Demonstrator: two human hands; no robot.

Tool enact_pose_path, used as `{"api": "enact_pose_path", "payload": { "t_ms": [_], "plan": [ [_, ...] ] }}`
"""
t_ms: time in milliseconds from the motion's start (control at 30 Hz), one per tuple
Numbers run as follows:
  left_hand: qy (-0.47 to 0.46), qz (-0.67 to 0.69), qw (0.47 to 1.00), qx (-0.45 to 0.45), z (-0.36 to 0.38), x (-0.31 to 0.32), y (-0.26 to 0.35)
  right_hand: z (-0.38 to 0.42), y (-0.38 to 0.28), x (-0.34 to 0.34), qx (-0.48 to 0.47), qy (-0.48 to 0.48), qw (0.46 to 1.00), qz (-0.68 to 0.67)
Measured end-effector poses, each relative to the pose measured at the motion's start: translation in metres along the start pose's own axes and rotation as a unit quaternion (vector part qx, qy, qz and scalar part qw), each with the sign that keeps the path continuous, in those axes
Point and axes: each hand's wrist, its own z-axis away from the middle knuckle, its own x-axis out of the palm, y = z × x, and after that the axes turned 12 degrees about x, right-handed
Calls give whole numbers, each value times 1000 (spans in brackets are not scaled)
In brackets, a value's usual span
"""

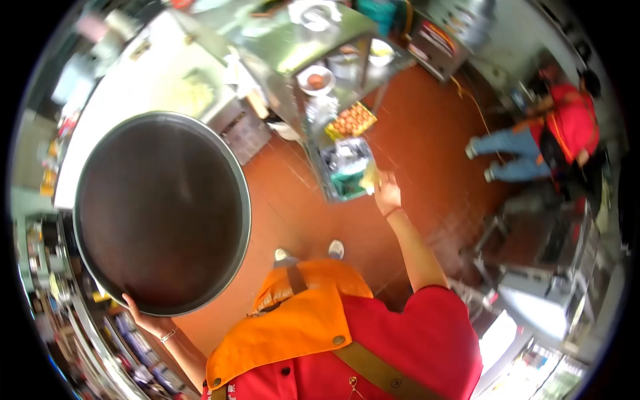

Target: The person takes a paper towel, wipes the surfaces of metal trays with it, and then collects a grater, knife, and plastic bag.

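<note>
A large round dark pan with a pale metal rim is held out at my left side. My left hand grips its lower edge, thumb over the rim and the other fingers hidden underneath. Out in front, my right hand is closed on a small pale yellow thing, blurred, perhaps a cloth or a brush. Just beyond that hand, a green basket with clear plastic in it sits on the lower shelf of a steel table.
Eggs in a yellow tray and a metal bowl stand on the steel table's lower level. A white worktop lies behind the pan. At right, another person in red stands by equipment; an orange cord hangs nearby.
</note>
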Motion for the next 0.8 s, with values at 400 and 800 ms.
{"api": "enact_pose_path", "payload": {
  "t_ms": [400, 800],
  "plan": [
    [152, 125, 979, -51, -50, -36, -48, -56, -229, -71, -171, 54, 958, -223],
    [64, 179, 977, -95, -233, 16, -128, -151, -511, -16, -398, 23, 913, 86]
  ]
}}
